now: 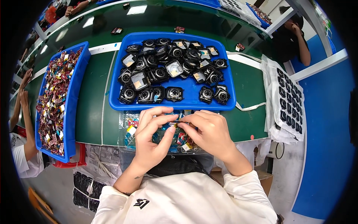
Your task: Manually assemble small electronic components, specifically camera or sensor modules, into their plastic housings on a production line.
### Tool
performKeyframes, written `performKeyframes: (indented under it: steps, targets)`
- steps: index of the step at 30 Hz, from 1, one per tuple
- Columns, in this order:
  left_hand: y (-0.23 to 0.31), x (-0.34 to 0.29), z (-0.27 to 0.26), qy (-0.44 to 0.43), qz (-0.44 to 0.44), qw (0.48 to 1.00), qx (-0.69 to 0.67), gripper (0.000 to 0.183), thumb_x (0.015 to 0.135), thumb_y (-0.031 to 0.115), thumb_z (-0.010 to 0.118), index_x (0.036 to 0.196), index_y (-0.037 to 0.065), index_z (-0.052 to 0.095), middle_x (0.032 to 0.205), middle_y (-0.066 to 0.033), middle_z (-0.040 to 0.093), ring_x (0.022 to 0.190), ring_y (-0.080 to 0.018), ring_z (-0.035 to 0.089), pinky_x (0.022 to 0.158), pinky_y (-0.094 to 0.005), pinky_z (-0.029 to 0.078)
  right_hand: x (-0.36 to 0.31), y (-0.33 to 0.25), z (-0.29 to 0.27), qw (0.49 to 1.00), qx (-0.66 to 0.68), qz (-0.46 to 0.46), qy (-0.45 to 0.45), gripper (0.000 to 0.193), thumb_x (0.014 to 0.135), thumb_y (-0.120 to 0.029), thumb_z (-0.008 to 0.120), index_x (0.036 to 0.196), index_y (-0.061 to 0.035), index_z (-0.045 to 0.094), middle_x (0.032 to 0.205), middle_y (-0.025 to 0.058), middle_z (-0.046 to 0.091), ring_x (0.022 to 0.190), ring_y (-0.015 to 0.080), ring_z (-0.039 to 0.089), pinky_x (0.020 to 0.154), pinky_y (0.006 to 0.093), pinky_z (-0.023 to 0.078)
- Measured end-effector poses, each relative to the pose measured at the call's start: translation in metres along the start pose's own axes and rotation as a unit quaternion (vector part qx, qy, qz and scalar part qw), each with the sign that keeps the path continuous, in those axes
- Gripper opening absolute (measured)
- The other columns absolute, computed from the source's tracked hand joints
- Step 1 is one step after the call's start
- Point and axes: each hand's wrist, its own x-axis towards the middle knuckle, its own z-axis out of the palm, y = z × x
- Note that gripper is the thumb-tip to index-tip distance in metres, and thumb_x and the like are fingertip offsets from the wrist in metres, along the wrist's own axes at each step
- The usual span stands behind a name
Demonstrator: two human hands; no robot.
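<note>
My left hand (154, 136) and my right hand (210, 132) meet over a clear plastic tray (128, 147). Thumbs and forefingers of both close around something small and thin, mostly hidden by the fingertips; its kind cannot be made out. Beneath, the tray's cells hold small red, yellow, white and blue parts (182, 138). Just beyond my fingers, a blue bin (186, 104) holds many black smartwatch cases (174, 93). Some lie with their round sensor backs up, others show pale open insides.
At left stands a long blue bin (71, 127) heaped with small red and gold electronic parts (59, 93). A stack of white trays (276, 108) with black watch-shaped pieces is at right. Other people sit around the green table (93, 100). A metal frame (320, 65) rises at far right.
</note>
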Motion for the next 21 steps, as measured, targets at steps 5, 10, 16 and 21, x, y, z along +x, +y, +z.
performKeyframes:
  steps: [5, 10, 16, 21]
  targets:
    - [0.005, 0.001, 0.005, -0.038, 0.057, 0.990, 0.121, 0.023, 0.073, 0.001, 0.071, 0.095, 0.003, 0.067, 0.093, -0.0096, 0.065, 0.087, -0.0246, 0.058, 0.074, -0.0329, 0.046, -0.005, 0.003, -0.004, 0.996, 0.049, -0.059, 0.035, 0.007, 0.079, -0.008, 0.068, 0.081, -0.0024, 0.063, 0.072, 0.0087, 0.062, 0.062, 0.0261, 0.059, 0.057, 0.0365, 0.047]
    - [0.002, -0.005, 0.008, -0.021, -0.006, 1.000, 0.010, 0.034, 0.072, 0.001, 0.075, 0.104, 0.001, 0.062, 0.086, -0.0079, 0.065, 0.078, -0.0163, 0.059, 0.069, -0.0276, 0.047, -0.008, 0.003, -0.010, 0.992, 0.120, -0.027, 0.018, 0.006, 0.080, -0.005, 0.066, 0.084, -0.0017, 0.063, 0.070, 0.0095, 0.060, 0.060, 0.0251, 0.057, 0.056, 0.0348, 0.046]
    - [0.002, -0.010, 0.005, -0.010, -0.040, 0.999, -0.025, 0.043, 0.073, 0.002, 0.076, 0.112, 0.000, 0.058, 0.087, -0.0065, 0.064, 0.080, -0.0117, 0.061, 0.069, -0.0240, 0.046, -0.010, -0.002, -0.014, 0.942, 0.306, 0.128, -0.053, 0.006, 0.085, -0.006, 0.065, 0.084, 0.0002, 0.064, 0.069, 0.0052, 0.058, 0.057, 0.0112, 0.052, 0.051, 0.0263, 0.040]
    - [0.006, -0.003, 0.001, -0.014, -0.005, 1.000, 0.015, 0.034, 0.072, 0.002, 0.076, 0.103, 0.001, 0.063, 0.083, -0.0057, 0.064, 0.075, -0.0133, 0.060, 0.066, -0.0245, 0.046, -0.008, -0.004, -0.009, 0.947, 0.301, 0.108, -0.038, 0.007, 0.082, -0.006, 0.068, 0.085, 0.0000, 0.065, 0.077, 0.0062, 0.059, 0.063, 0.0130, 0.054, 0.054, 0.0263, 0.041]
